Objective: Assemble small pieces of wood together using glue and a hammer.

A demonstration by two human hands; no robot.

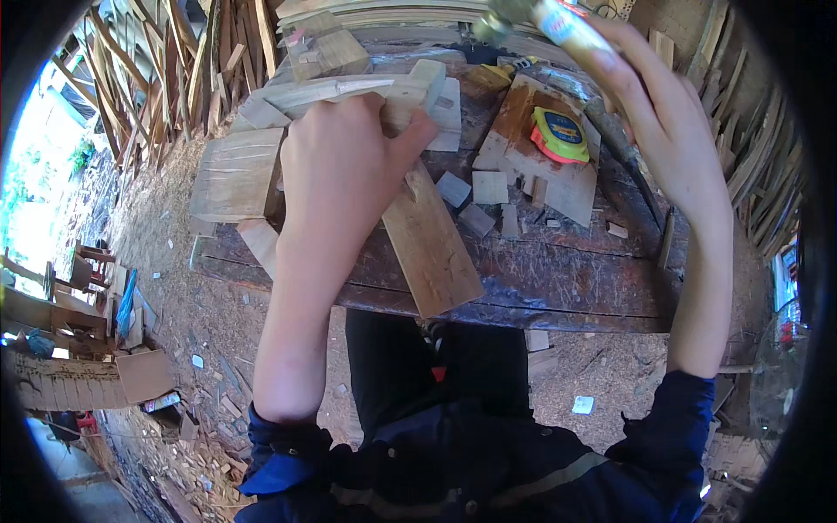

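My left hand (340,166) is closed over a joined assembly of pale wooden pieces (340,87) on the workbench, its thumb pressed against the wood. The fingertips are hidden behind the fist. From under this hand a flat wooden board (432,244) slants toward the bench's front edge. Raised at the upper right, my right hand (654,105) grips the pale, coloured handle of what looks like a hammer (567,26). Its metal head is blurred and partly cut off by the frame's top. A wide wooden block (235,174) sits left of my left hand.
A yellow tape measure (560,135) rests on a thin board (575,187) on the dark workbench (558,288). Small wood offcuts (490,186) lie beside it. A long dark tool (623,152) lies to the right. Wood strips (187,70) lean at the back; shavings cover the floor.
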